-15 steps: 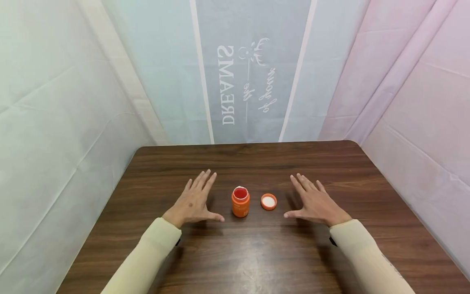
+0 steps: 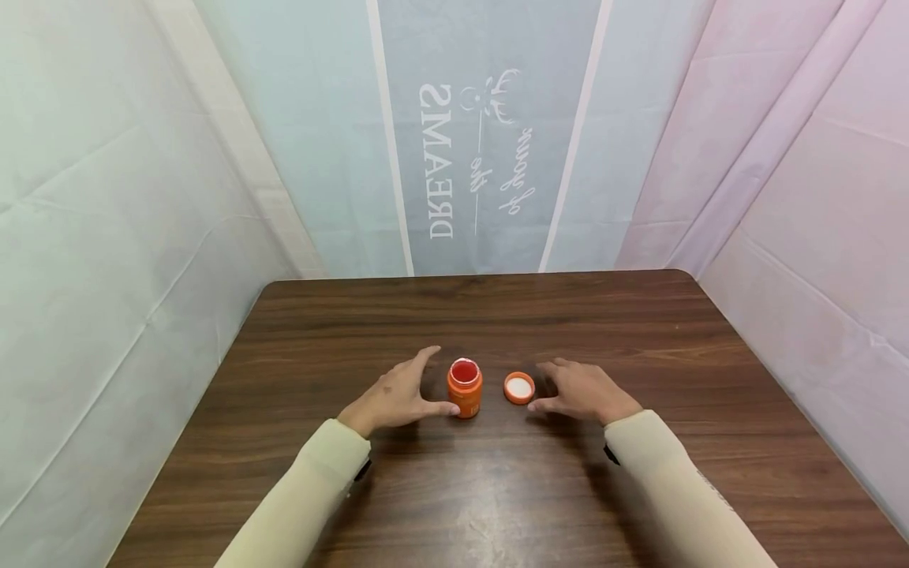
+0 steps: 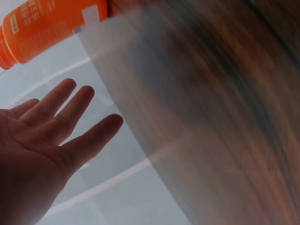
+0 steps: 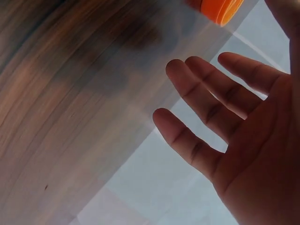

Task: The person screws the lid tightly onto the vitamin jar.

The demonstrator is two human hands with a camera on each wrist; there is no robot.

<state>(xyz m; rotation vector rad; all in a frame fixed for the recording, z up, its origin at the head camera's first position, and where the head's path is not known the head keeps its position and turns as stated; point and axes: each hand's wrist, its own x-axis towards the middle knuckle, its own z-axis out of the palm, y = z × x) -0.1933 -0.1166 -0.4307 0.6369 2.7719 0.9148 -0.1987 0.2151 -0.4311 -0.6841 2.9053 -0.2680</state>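
Note:
An orange bottle (image 2: 465,394) stands upright on the table with its mouth uncovered, the inside looking red. Just right of it lies an orange screw cap (image 2: 519,388), white inside facing up. My left hand (image 2: 394,401) is spread at the bottle's left, thumb tip by its front; whether it touches cannot be told. In the left wrist view the fingers are apart, with the bottle (image 3: 54,28) beyond them. Close to the cap's right side is my right hand (image 2: 585,391), fingers and thumb apart. The right wrist view shows the cap (image 4: 224,9) past these loosely extended fingers.
The dark wood table (image 2: 461,489) has rounded far corners. Pale cloth walls (image 2: 128,276) enclose it on the left, right and back, and the back cloth carries white lettering (image 2: 440,158).
Both hands have moved inward, the left toward the bottle and the right toward the cap. Their fingers are less widely spread. Bottle and cap stay where they were.

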